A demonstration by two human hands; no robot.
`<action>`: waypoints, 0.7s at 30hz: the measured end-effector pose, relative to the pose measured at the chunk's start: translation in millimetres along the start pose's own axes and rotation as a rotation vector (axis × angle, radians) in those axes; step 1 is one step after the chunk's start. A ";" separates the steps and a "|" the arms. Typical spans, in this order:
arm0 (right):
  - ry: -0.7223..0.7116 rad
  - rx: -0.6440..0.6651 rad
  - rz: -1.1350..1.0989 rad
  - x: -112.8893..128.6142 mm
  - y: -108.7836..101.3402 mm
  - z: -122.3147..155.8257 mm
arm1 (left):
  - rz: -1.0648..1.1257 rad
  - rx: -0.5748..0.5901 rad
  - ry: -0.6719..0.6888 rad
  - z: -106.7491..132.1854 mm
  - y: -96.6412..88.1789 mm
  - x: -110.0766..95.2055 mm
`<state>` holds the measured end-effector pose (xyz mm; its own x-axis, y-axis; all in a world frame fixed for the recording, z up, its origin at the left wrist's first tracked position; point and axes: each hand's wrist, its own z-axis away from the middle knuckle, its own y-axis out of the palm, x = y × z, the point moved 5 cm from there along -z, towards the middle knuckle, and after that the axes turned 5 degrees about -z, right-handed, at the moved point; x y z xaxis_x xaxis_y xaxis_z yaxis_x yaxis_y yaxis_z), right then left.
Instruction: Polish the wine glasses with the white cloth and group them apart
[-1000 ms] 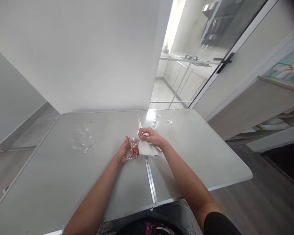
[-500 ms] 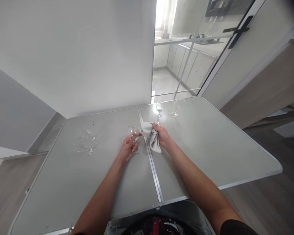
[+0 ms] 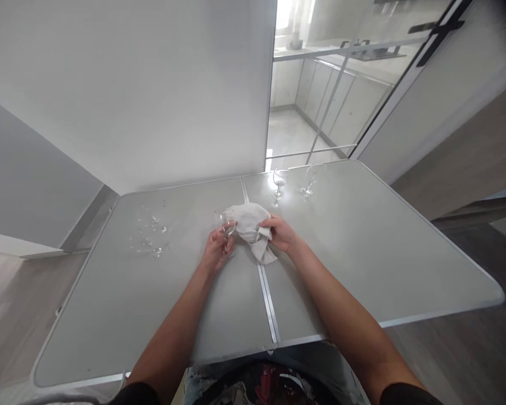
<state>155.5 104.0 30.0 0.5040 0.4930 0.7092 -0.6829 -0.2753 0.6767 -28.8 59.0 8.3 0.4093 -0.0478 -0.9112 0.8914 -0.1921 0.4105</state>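
My left hand (image 3: 217, 247) is closed round a clear stemmed glass (image 3: 225, 219), which it holds upright above the table. My right hand (image 3: 280, 233) grips the right end of a white cloth (image 3: 249, 223). The cloth spreads out toward the glass, and its left edge meets or overlaps the rim; whether any of it is inside the bowl I cannot tell. A loose corner of the cloth hangs toward the table seam.
At the table's (image 3: 346, 270) far edge stand two stemmed glasses, one (image 3: 279, 183) left of the other (image 3: 310, 183). Several clear glasses (image 3: 157, 253) lie at the left side. A metal seam (image 3: 270, 309) splits the tabletop. Behind are a wall and a glass door (image 3: 320, 101).
The cloth has opened out from a bunched shape and moved left to the glass. My left hand still holds the glass. The view has shifted slightly.
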 end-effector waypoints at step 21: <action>-0.606 0.028 0.938 26.2 25.4 28.1 | -0.362 0.030 -0.084 2.6 16.9 13.5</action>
<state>166.3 86.7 71.3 -0.0249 -0.4015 0.9155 -0.9200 -0.3492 -0.1782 -8.7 52.6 2.9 0.0495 -0.0519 -0.9974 0.9690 -0.2395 0.0605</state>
